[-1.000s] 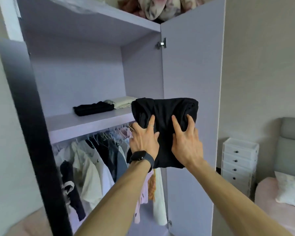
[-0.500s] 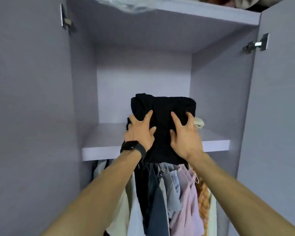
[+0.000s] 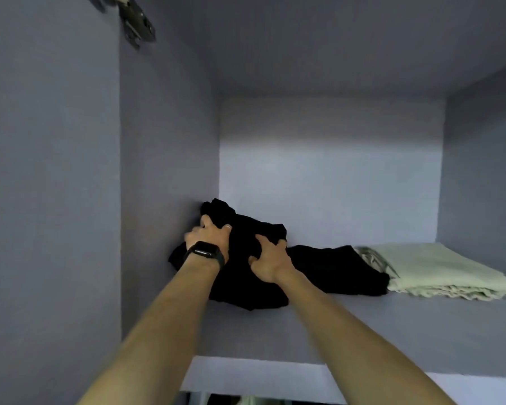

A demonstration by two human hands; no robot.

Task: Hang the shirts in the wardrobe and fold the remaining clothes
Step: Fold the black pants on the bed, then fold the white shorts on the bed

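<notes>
Both arms outstretched, left hand (image 3: pixel 212 238) and right hand (image 3: pixel 270 260) side by side, fingers curled, grip on black garment (image 3: pixel 246 290).

The black garment (image 3: pixel 246 282) on the left is soft matt cloth, so dull you can barely read the folds. The other black piece (image 3: pixel 333 270) just right of it looks like the same flat fabric. The pale green cloth (image 3: pixel 438 267) on the right is thinner and a bit crinkly at the layered edges. The shelf (image 3: pixel 362 331) and side wall (image 3: pixel 170 141) are smooth matt board. The hinge (image 3: pixel 136 23) is shiny metal. The watch (image 3: pixel 203 252) has a glossy face and a matt strap.
</notes>
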